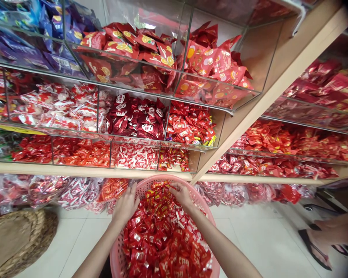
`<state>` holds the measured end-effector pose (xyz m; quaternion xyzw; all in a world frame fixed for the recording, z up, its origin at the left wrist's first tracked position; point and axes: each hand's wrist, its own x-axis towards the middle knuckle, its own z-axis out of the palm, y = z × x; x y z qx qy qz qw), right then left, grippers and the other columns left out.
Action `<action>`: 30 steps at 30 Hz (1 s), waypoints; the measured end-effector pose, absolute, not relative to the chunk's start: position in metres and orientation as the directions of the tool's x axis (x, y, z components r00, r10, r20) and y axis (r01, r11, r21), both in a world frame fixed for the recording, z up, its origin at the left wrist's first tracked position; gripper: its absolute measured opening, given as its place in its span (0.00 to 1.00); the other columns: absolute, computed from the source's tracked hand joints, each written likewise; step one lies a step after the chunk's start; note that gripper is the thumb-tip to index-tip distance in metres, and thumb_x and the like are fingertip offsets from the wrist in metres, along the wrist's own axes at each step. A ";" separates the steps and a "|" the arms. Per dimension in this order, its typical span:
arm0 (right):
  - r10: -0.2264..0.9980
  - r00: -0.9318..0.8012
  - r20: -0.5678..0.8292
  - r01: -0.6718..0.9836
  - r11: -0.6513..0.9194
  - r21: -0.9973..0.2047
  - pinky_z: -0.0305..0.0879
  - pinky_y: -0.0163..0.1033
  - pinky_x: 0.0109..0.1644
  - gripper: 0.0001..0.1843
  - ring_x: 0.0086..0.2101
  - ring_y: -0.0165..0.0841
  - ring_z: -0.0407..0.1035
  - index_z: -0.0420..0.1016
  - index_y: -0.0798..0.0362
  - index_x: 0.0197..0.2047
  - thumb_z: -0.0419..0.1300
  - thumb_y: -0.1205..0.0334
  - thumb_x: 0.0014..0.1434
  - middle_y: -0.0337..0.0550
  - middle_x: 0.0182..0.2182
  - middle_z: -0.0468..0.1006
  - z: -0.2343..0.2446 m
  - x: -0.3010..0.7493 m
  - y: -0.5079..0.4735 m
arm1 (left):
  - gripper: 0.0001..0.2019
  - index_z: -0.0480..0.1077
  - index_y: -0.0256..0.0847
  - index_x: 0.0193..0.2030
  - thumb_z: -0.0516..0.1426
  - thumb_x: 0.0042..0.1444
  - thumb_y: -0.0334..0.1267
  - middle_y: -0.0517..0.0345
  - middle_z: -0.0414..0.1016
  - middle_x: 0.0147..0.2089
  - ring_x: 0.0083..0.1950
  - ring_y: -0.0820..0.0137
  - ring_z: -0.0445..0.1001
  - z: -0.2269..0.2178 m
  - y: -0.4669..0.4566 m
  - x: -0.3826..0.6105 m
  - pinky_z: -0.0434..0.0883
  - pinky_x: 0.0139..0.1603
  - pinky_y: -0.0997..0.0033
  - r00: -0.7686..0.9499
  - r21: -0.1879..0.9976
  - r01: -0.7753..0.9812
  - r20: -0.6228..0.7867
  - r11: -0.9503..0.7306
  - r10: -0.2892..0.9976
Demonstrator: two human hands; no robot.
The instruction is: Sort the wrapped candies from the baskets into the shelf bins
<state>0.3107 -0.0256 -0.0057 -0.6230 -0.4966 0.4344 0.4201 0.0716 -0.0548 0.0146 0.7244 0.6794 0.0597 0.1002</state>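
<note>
Basket [118, 249] sits at six o'clock in the head view, left hand [126, 202] at its eleven-o'clock edge with fingers loosely bent, right hand [182, 195] at one with fingers half-curled over red sweets [159, 206]; whether either grips anything, I cannot tell. Steadying the basket while handling the sweets lightly should prevent spills. Its pink plastic is perforated, the sweets glossy and crinkled.

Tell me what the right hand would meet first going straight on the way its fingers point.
Probably the red-and-gold candies in the pink basket; whether the right hand touches them is unclear.
</note>
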 end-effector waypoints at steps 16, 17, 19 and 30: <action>0.983 0.114 -0.144 0.095 -0.156 -0.983 0.63 0.35 0.23 0.21 0.21 0.29 0.68 0.63 0.52 0.37 0.60 0.46 0.46 0.39 0.31 0.69 -0.034 0.295 -0.025 | 0.26 0.47 0.35 0.65 0.41 0.60 0.38 0.40 0.66 0.55 0.47 0.60 0.73 0.011 -0.053 0.071 0.70 0.40 0.64 0.084 0.220 0.973 -0.059 -0.069 0.995; 0.982 0.113 -0.150 0.088 -0.160 -0.983 0.63 0.35 0.23 0.21 0.21 0.29 0.68 0.63 0.52 0.37 0.60 0.46 0.46 0.39 0.31 0.69 -0.033 0.294 -0.025 | 0.26 0.47 0.35 0.65 0.42 0.60 0.38 0.40 0.66 0.55 0.47 0.60 0.73 0.011 -0.053 0.071 0.70 0.40 0.64 0.084 0.220 0.973 -0.062 -0.069 0.994; 0.981 0.102 -0.168 0.075 -0.176 -0.982 0.62 0.35 0.23 0.20 0.21 0.30 0.68 0.62 0.52 0.36 0.60 0.47 0.46 0.38 0.29 0.69 -0.033 0.292 -0.025 | 0.26 0.47 0.35 0.65 0.42 0.60 0.39 0.40 0.66 0.56 0.47 0.61 0.73 0.011 -0.053 0.071 0.70 0.40 0.64 0.083 0.217 0.974 -0.061 -0.067 0.995; 0.974 0.120 0.194 0.488 0.112 -0.866 0.62 0.38 0.33 0.08 0.29 0.34 0.64 0.69 0.52 0.33 0.56 0.58 0.51 0.40 0.27 0.69 -0.035 0.295 -0.029 | 0.26 0.47 0.35 0.65 0.42 0.61 0.39 0.40 0.65 0.57 0.47 0.61 0.73 0.011 -0.053 0.071 0.69 0.41 0.65 0.079 0.200 0.978 -0.053 -0.067 0.995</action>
